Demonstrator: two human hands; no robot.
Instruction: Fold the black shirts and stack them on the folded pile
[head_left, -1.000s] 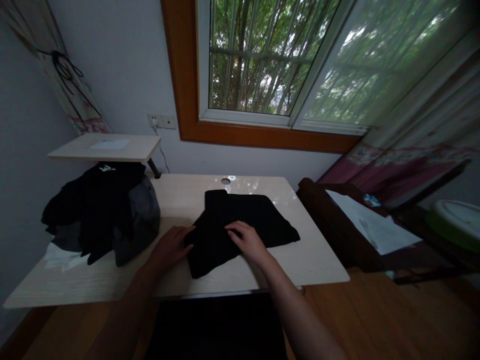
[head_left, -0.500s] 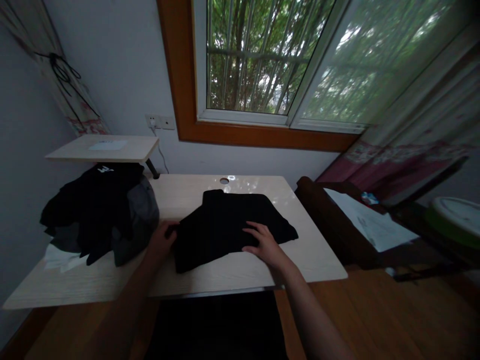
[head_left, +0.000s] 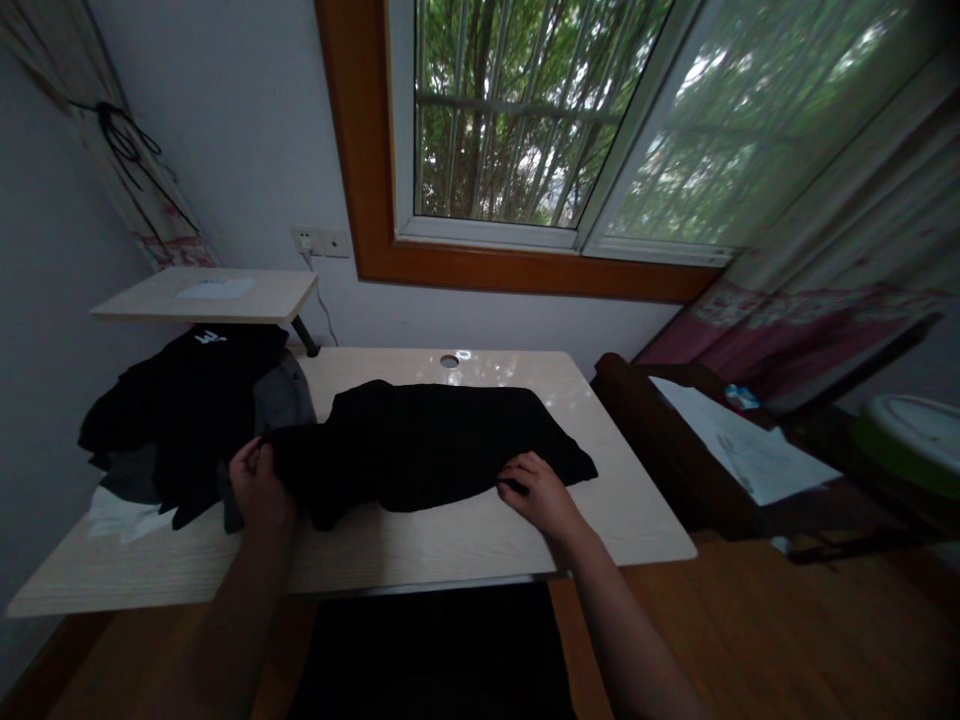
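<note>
A black garment [head_left: 435, 440] lies across the table in a long, partly folded shape; its exact kind is hard to make out in the dim light. My left hand [head_left: 261, 490] is closed on its left end, pulling that end out close to the clothes pile. At the near right edge, my right hand [head_left: 538, 492] has its fingers curled together on the cloth. To the left sits a heap of black and grey clothes [head_left: 195, 400], one with a white print, partly under a small raised shelf.
The pale wooden table [head_left: 480, 545] has a round cable hole near its back edge. The raised shelf [head_left: 202, 300] stands at the back left with a paper on it. A dark wooden piece of furniture [head_left: 660, 450] bearing white sheets is beyond the right edge.
My left hand has moved left with the garment's left end, stretching the cloth out sideways. My right fingers, spread before, have curled in at the near edge.
</note>
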